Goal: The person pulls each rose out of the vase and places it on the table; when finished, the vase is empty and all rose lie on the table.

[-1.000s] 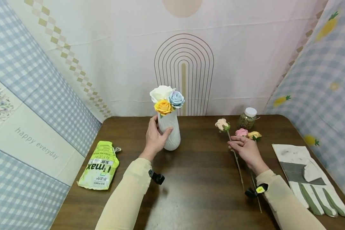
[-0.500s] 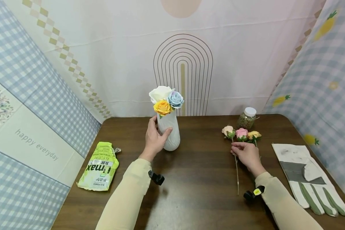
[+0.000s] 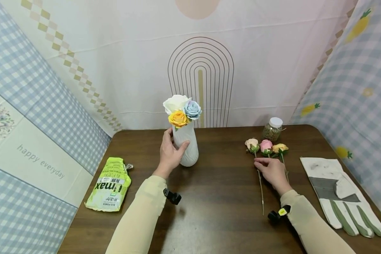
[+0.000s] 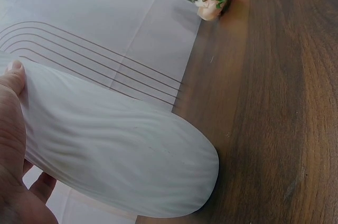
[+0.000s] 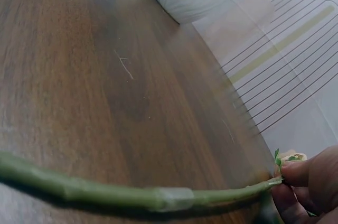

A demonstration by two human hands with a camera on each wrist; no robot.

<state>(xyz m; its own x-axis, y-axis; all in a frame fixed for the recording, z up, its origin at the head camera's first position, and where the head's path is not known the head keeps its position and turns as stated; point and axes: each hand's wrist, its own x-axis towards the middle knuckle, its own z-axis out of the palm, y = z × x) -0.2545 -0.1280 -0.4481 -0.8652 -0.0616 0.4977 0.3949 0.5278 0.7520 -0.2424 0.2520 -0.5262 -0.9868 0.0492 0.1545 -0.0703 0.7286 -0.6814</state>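
My left hand [image 3: 170, 153] grips a white ribbed vase [image 3: 187, 150] from its left side, with the thumb across the front. Out of its mouth rise a white rose [image 3: 175, 103], a light blue rose [image 3: 193, 110] and a deep yellow rose [image 3: 178, 119]. At the right, my right hand [image 3: 274, 173] pinches the stem of a pale peach rose [image 3: 252, 144] just below the bloom. That long green stem [image 5: 116, 196] crosses the bottom of the right wrist view. Beside it lie a pink rose [image 3: 266, 145] and a pale yellow rose [image 3: 280, 147], their stems partly hidden by the hand.
Behind the loose roses stands a white-lidded jar [image 3: 272, 129] of dried bits. White and grey gloves [image 3: 336, 190] lie at the table's right edge. A green and white bag [image 3: 109, 185] lies at the left. A patterned cloth [image 3: 139, 70] hangs behind the table [image 3: 216, 211].
My right hand has moved the peach rose right and toward me, up beside the pink one, and its lower stem has swung left. The left hand and vase have hardly moved.
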